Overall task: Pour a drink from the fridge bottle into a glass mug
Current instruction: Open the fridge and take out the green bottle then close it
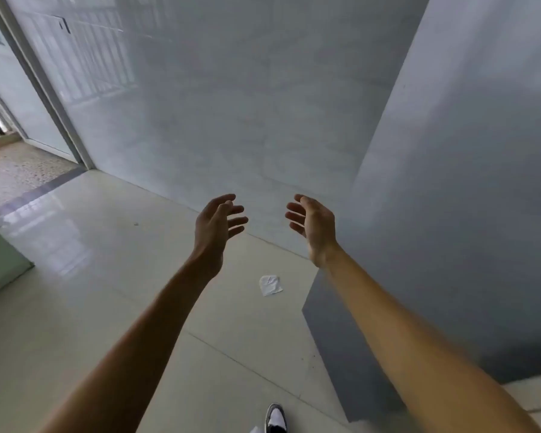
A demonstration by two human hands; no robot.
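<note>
My shoe (275,417) pokes in at bottom centre, left hand (216,226) and right hand (313,226) mid-frame, both loose, holding nothing. No bottle or mug anywhere in shot, so I'd say nothing's started.

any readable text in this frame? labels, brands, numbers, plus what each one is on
No readable text anywhere in the head view.
Grey panel on the right: plain, no label shows.
White scrap: no print visible.
Shoe: no brand legible.
Small dark mark at top left: too small to tell.
</note>
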